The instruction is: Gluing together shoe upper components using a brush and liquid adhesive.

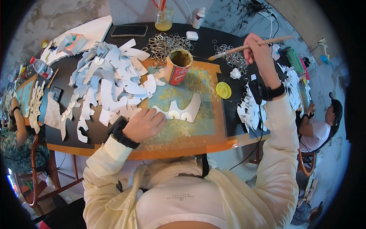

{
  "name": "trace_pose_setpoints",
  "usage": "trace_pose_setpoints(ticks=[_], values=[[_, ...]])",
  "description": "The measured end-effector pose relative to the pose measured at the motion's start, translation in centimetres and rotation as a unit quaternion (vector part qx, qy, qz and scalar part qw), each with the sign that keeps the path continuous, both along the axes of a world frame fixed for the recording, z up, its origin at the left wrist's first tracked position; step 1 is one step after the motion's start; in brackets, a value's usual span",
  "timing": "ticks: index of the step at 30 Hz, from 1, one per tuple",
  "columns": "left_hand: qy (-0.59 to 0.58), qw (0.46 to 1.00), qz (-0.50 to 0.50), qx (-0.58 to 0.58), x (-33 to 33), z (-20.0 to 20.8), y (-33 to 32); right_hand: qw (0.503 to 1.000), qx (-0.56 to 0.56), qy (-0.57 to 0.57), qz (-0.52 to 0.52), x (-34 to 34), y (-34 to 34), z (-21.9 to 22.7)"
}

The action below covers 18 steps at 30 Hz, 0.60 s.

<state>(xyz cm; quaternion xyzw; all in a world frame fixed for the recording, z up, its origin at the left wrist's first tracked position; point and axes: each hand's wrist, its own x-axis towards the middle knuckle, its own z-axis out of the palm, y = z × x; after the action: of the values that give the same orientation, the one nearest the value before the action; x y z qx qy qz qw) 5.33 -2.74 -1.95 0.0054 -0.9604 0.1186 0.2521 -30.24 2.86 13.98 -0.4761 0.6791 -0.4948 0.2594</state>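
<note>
Right hand (258,49), upper right of centre: raised above the table (232,126), grip clamped on the wooden handle of a brush (238,49). The handle slants from upper right down to the left; its lower end points toward an open red can (178,72). Whether that end meets anything cannot be told.

Left hand (145,125), just below centre: lowered over the work mat (207,129), fingers curled, at the left end of a white cut piece (192,108). Cannot tell whether this grip is pinched together on the piece or only resting against it; the fingertips are partly hidden.

White cut piece: lies at the centre of the frame, curved outline, wider arm rising at its right end, two round pale patches along its lower edge. Mat beneath is blue-green with an orange border, smeared yellowish over much of its face.

Can: upright on the upper part of the mat, above the piece and apart from it; inner wall stained brownish-yellow. Yellow lid (223,90) lies flat right of the mat's centre.

Left of centre: large heap of white cut parts (114,74), overlapping the mat's left side. Upper centre: pile of metal rings (164,44), just behind the can. Above that, glass jar (164,23) with yellowish contents and red sticks. Dark phone (129,31) lies flat, upper left of centre. Crumpled white tissue (235,73) above the lid.
</note>
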Motion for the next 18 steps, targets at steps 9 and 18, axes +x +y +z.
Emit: trace_pose_setpoints(ticks=[9,18], values=[[0.006,1.000,0.001,0.014,-0.4,0.4,-0.4,0.994,-0.091,0.053,0.000,8.0,12.3,-3.3],[-0.027,0.999,0.009,0.018,-0.3,0.0,-0.1,0.998,-0.016,0.053,0.036,12.7,16.0,-9.4]])
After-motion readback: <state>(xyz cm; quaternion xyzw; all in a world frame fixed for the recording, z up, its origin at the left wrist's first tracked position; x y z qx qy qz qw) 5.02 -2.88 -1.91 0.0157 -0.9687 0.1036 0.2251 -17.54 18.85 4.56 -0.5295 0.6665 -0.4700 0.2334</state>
